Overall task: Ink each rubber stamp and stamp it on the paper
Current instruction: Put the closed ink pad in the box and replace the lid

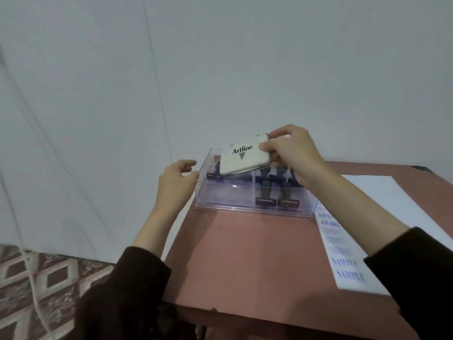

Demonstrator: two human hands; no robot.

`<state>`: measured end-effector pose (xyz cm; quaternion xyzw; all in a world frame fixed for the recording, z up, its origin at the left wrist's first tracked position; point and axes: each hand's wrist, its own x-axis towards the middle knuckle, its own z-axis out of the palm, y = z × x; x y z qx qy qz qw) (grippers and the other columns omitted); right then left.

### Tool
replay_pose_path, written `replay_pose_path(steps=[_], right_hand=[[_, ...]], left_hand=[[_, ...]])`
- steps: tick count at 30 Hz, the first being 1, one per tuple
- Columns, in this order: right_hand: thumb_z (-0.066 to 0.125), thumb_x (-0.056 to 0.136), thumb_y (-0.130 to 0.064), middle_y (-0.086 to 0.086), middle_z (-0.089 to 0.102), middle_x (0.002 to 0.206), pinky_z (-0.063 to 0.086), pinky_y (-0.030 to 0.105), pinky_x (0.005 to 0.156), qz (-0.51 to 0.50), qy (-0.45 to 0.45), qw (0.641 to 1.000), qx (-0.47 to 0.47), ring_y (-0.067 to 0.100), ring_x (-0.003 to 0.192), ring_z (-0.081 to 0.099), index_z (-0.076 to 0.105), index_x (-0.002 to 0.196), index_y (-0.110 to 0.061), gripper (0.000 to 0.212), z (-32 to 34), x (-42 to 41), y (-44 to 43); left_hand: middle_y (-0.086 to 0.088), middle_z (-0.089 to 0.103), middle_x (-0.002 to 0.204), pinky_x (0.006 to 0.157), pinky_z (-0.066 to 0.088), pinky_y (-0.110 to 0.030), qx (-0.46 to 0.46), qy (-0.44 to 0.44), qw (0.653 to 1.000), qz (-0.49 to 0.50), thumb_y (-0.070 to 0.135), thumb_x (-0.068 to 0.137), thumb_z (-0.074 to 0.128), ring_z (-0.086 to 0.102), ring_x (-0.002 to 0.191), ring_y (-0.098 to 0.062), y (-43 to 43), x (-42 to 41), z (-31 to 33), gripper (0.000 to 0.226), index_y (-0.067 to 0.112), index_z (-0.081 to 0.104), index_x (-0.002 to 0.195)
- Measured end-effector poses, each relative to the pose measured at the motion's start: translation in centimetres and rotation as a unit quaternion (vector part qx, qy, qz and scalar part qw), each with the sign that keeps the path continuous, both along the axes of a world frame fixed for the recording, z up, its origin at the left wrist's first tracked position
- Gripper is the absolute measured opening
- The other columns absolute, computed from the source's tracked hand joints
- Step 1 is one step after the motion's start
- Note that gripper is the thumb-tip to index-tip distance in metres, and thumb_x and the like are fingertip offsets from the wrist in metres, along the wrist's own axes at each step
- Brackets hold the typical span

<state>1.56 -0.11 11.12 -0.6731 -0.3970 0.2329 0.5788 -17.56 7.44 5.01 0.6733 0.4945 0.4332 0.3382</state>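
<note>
My right hand (291,153) grips a closed white ink pad case (245,157) marked "Artline" by its right end, holding it tilted above a clear plastic organizer box (228,195). Several dark-handled rubber stamps (264,196) stand in the box's compartments. My left hand (177,181) hovers at the box's left wall, fingers apart, holding nothing. A white paper (348,241) with blue stamped words such as "SAMPLE" lies on the right of the table, partly under my right forearm.
The reddish-brown table (245,256) stands against a pale wall, with its left and front edges in view. A patterned floor (49,285) and a thin white cord (29,266) lie to the left, below the table.
</note>
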Motion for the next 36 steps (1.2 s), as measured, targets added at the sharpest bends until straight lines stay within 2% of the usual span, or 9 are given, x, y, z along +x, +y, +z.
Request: replay_pose_path(steps=[2, 7, 12, 16, 19, 20, 24, 30, 36], right_hand=[[0.068, 0.077, -0.006, 0.007, 0.061, 0.086, 0.043, 0.017, 0.039, 0.004, -0.048, 0.999, -0.025, 0.014, 0.054, 0.054, 0.058, 0.092, -0.012, 0.019, -0.2, -0.3, 1.2], [0.067, 0.076, -0.004, 0.009, 0.059, 0.088, 0.042, 0.026, 0.048, 0.033, -0.098, 0.992, -0.074, 0.018, 0.062, 0.052, 0.055, 0.077, -0.013, 0.015, -0.9, -1.6, 2.7], [0.062, 0.077, -0.001, 0.014, 0.059, 0.075, 0.047, 0.032, 0.059, 0.054, -0.121, 0.984, -0.122, 0.024, 0.062, 0.053, 0.062, 0.08, -0.001, 0.003, -1.9, -2.5, 3.5], [0.062, 0.079, -0.004, 0.016, 0.062, 0.069, 0.049, 0.03, 0.058, 0.077, -0.146, 0.973, -0.16, 0.025, 0.057, 0.057, 0.063, 0.082, 0.001, 0.005, -2.1, -2.4, 3.8], [0.061, 0.077, -0.004, 0.013, 0.057, 0.068, 0.038, 0.023, 0.048, 0.085, -0.216, 0.954, -0.189, 0.02, 0.053, 0.048, 0.064, 0.085, 0.002, 0.01, -2.0, -2.7, 4.0], [0.06, 0.076, -0.004, 0.011, 0.053, 0.067, 0.032, 0.021, 0.045, 0.081, -0.248, 0.944, -0.202, 0.019, 0.052, 0.043, 0.061, 0.078, -0.001, 0.004, -2.1, -2.9, 3.9], [0.053, 0.072, -0.001, 0.004, 0.037, 0.056, 0.021, 0.023, 0.045, 0.068, -0.332, 0.912, -0.23, 0.019, 0.05, 0.032, 0.036, 0.056, -0.01, 0.026, -2.9, -3.1, 3.9], [0.053, 0.074, -0.007, 0.001, 0.039, 0.064, 0.024, 0.023, 0.049, 0.056, -0.443, 0.859, -0.251, 0.024, 0.069, 0.045, 0.035, 0.06, -0.013, 0.024, -3.0, -3.2, 3.6], [0.061, 0.077, -0.013, 0.0, 0.046, 0.072, 0.033, 0.028, 0.064, 0.091, -0.456, 0.837, -0.289, 0.026, 0.077, 0.05, 0.053, 0.081, -0.013, 0.01, -3.1, -3.4, 4.2]], left_hand=[[-0.006, 0.066, 0.106, 0.089, 0.05, -0.039, -0.028, -0.02, 0.999, -0.011, 0.009, 0.086, 0.051, 0.061, 0.094, -0.021, 0.3, 0.0, -0.5, 0.032, 0.017, 0.064, 0.113], [0.004, 0.064, 0.087, 0.062, 0.049, -0.025, -0.051, -0.082, 0.995, -0.022, 0.002, 0.086, 0.046, 0.059, 0.073, -0.012, 0.3, 0.2, -1.1, 0.032, 0.014, 0.064, 0.11], [0.002, 0.063, 0.086, 0.063, 0.051, -0.026, -0.055, -0.103, 0.993, -0.026, 0.0, 0.085, 0.045, 0.056, 0.068, -0.012, 0.4, 0.2, -1.4, 0.032, 0.015, 0.064, 0.106], [0.004, 0.064, 0.083, 0.063, 0.05, -0.025, -0.05, -0.115, 0.992, -0.03, 0.0, 0.085, 0.048, 0.057, 0.067, -0.011, 0.5, 0.1, -1.8, 0.029, 0.016, 0.066, 0.101], [0.005, 0.065, 0.084, 0.061, 0.049, -0.023, -0.049, -0.121, 0.991, -0.034, 0.002, 0.086, 0.051, 0.058, 0.069, -0.009, 0.6, 0.0, -1.9, 0.025, 0.017, 0.066, 0.098], [0.004, 0.065, 0.085, 0.061, 0.049, -0.022, -0.05, -0.123, 0.99, -0.036, 0.003, 0.086, 0.052, 0.058, 0.069, -0.009, 0.7, 0.0, -2.0, 0.024, 0.018, 0.066, 0.097], [0.003, 0.065, 0.085, 0.059, 0.049, -0.019, -0.049, -0.13, 0.989, -0.042, 0.004, 0.086, 0.054, 0.058, 0.071, -0.008, 0.8, -0.1, -2.2, 0.022, 0.018, 0.066, 0.098], [0.002, 0.064, 0.081, 0.052, 0.047, -0.012, -0.05, -0.132, 0.989, -0.044, 0.005, 0.086, 0.056, 0.058, 0.071, -0.008, 1.2, -0.2, -2.4, 0.022, 0.019, 0.068, 0.098], [-0.002, 0.066, 0.09, 0.055, 0.048, -0.015, -0.048, -0.132, 0.989, -0.051, 0.006, 0.087, 0.056, 0.059, 0.077, -0.011, 1.2, -0.3, -2.4, 0.021, 0.019, 0.067, 0.098]])
